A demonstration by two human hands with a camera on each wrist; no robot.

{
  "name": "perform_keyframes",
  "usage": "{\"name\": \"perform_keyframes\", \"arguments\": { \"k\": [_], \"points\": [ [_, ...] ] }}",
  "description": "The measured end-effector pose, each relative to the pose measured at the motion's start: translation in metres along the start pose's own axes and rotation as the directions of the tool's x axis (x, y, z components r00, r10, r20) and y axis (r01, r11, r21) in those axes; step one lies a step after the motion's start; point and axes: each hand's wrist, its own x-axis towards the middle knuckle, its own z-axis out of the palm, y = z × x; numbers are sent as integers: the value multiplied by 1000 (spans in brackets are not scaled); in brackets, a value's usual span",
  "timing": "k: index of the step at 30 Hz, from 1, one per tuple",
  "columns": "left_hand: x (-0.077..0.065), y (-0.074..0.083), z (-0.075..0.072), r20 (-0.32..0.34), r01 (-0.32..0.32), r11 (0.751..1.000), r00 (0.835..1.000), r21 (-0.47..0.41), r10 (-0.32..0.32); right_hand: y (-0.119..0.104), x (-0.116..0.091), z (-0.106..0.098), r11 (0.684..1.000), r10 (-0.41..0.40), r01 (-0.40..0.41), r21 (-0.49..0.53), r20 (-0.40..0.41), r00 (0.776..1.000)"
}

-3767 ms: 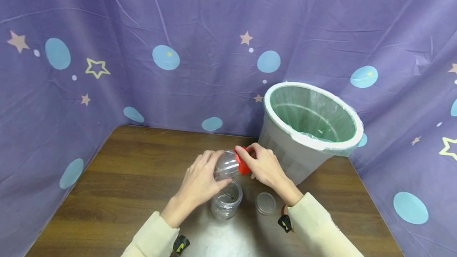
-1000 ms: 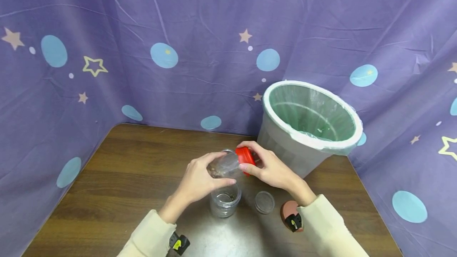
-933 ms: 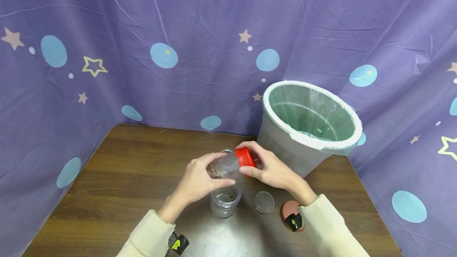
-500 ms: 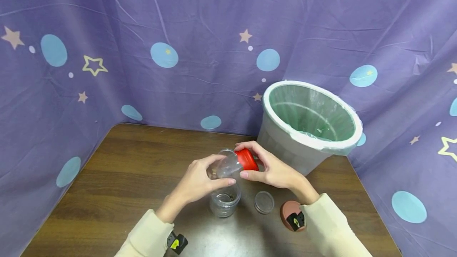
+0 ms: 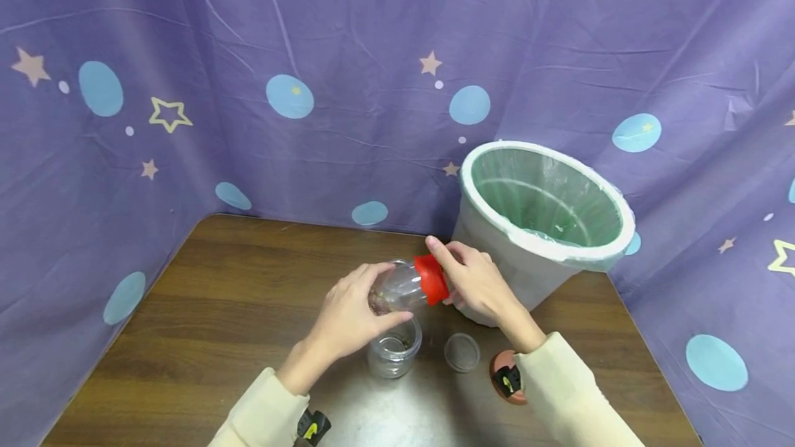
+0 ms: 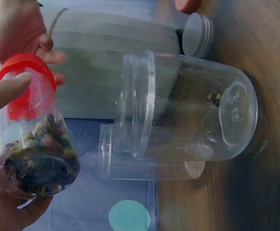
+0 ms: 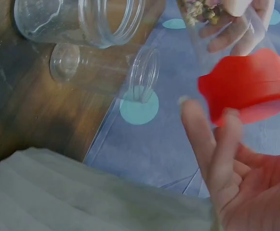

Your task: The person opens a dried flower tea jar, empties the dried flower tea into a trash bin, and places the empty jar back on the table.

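My left hand grips a tilted clear jar of dried flower buds, with its thumb along the jar's side in the left wrist view. A red lid sits on the jar's mouth. Beside this lid is my right hand, its fingers extended and blurred in the right wrist view, the thumb pointing past the lid's far edge. Below the held jar stands a wide clear jar without a lid, a few bits at its bottom. A narrower open jar stands behind it.
A clear round lid lies right of the wide jar, and a pinkish round object lies partly under the right wrist. A large bin with a green liner stands at the back right of the wooden table. A patterned curtain hangs behind.
Half a second ago my right thumb lay on the lid's near side; it has swung to the far side and the fingers have loosened. My left hand keeps its hold on the jar.
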Motion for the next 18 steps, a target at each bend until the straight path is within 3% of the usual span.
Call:
{"name": "perform_keyframes", "arguments": {
  "k": [3,6,18],
  "points": [
    [-1,2,2,-9,-24,999,1000,44,25,-2,-1,3,998,63,-62,-19,16,998],
    [-2,4,3,-3,-27,998,1000,57,27,-2,-3,5,996,72,-70,-61,34,997],
    [-2,4,-3,64,66,997,996,-39,-64,1,-2,5,991,-113,120,-66,98,989]
  ]
}}
